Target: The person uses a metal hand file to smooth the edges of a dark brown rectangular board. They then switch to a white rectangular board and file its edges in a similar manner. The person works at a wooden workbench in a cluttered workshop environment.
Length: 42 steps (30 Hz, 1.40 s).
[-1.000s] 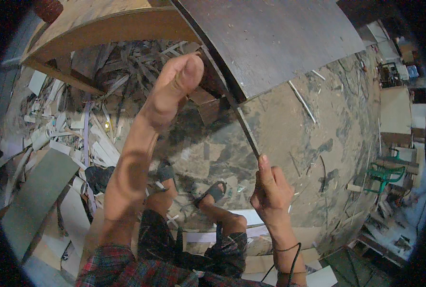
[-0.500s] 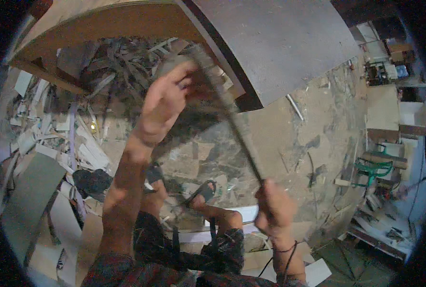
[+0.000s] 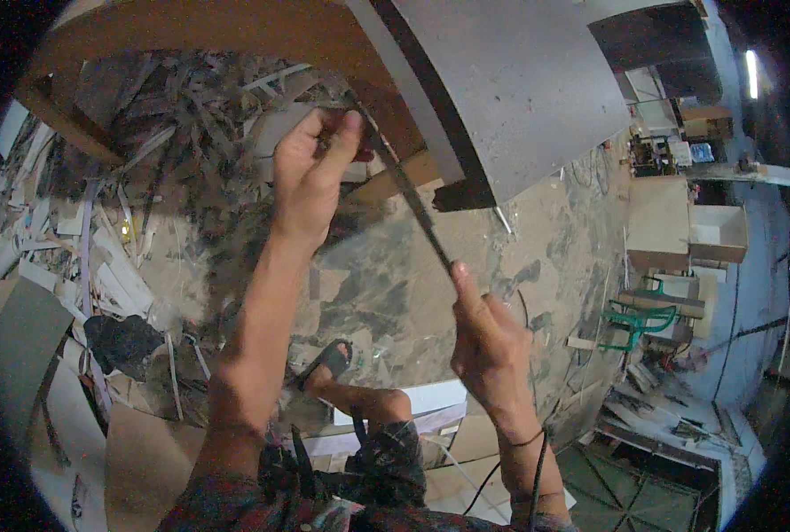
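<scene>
Lead: State the item and its position.

Assessor: A long, narrow, dark strip [image 3: 412, 199], material unconfirmed, slants through the centre of the frame, from upper left down to lower right.

Lead: Condition of each grip?

Assessor: The bare right hand [image 3: 492, 346], right of centre, is closed around the strip's lower end, thumb laid along it. The bare left hand [image 3: 310, 168], above centre, has its fingers curled and its thumb at the strip's upper part; whether they pinch it, I cannot tell.

Lead: What has changed?

Assessor: A second ago the strip overlaps the black edge [image 3: 432, 102] of the large, flat, grey-brown panel [image 3: 528, 89], upper right of centre. Now a gap shows between them, and the left hand sits lower in the frame. The view itself has also shifted, so part of this is camera movement.

Lead: Your finding?

Assessor: In my judgement the strip is clear of the panel and borne by the hands, the right grip being the surer one.

Lead: Surroundings?

Assessor: A curved, brown wooden frame [image 3: 208, 27] at upper left, with pale and grey offcuts [image 3: 200, 97] heaped below it.
</scene>
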Each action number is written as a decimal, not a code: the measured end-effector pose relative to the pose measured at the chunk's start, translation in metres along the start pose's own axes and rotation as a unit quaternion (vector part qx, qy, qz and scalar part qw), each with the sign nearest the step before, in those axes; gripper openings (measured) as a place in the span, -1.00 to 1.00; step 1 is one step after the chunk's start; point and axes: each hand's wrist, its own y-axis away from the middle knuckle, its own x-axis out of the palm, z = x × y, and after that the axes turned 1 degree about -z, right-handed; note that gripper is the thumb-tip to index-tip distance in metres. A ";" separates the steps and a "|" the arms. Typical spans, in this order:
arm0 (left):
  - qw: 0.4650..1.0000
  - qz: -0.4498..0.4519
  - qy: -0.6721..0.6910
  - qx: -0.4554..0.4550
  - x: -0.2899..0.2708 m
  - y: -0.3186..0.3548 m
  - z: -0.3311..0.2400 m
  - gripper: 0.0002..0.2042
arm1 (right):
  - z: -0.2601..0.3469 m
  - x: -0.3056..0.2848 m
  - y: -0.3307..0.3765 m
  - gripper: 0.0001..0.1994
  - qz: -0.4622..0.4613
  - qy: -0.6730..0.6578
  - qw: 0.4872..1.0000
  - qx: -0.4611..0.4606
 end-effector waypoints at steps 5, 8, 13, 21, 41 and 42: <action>0.992 0.087 0.052 0.073 0.023 0.012 -0.028 -0.74 | 0.006 -0.041 0.029 -0.39 -0.025 -0.008 0.999 -0.044; 0.988 0.109 0.097 0.049 0.019 0.020 -0.012 -0.67 | 0.001 -0.067 0.045 -0.50 -0.015 -0.021 0.999 -0.029; 0.995 0.095 0.032 -0.005 0.036 0.058 0.016 -0.70 | -0.023 -0.054 0.057 -0.49 -0.043 0.012 0.999 0.018; 0.995 0.095 0.038 0.007 0.022 0.047 0.003 -0.75 | -0.012 -0.043 0.044 -0.33 -0.042 0.043 0.998 -0.002; 0.999 0.031 -0.002 -0.008 0.042 0.047 -0.016 -0.81 | -0.014 -0.050 0.030 -0.35 0.054 -0.023 0.998 0.023; 0.999 0.021 -0.040 0.004 0.042 0.043 -0.014 -0.80 | -0.018 -0.051 0.026 -0.34 0.044 -0.018 0.999 0.018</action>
